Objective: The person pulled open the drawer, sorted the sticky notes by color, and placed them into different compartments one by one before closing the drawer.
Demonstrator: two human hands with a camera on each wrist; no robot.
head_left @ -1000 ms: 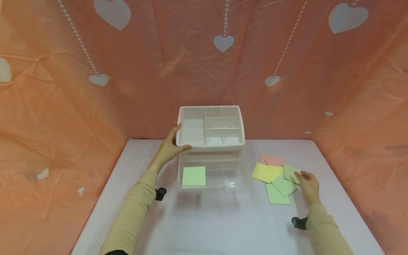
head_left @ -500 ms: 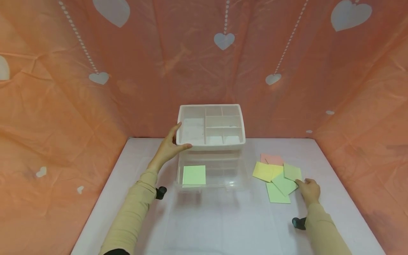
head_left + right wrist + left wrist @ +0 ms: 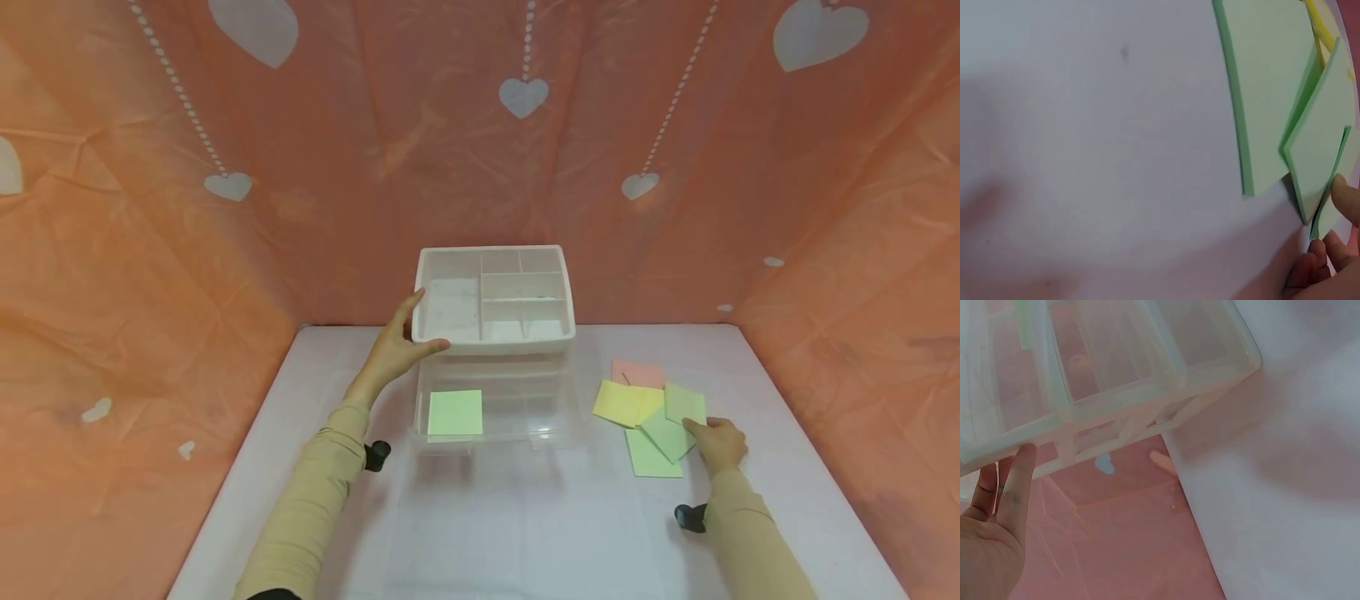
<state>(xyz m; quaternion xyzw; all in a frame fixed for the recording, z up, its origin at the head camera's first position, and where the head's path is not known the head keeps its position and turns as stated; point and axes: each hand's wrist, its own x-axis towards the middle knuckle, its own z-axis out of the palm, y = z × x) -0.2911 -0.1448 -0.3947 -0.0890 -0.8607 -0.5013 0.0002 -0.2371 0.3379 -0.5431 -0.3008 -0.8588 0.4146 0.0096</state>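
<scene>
My left hand [image 3: 392, 350] grips the white tray's [image 3: 495, 337] left corner above the clear box [image 3: 525, 417] | my right hand [image 3: 718, 444] pinches a green card [image 3: 684, 403] in the pile right of the box | another green card [image 3: 455, 413] lies inside the box | fingertips blurred in the wrist view

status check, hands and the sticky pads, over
Left hand holds the white tray rim up. Right hand pinches a green pad in the loose pile. Nothing blocking.
</scene>
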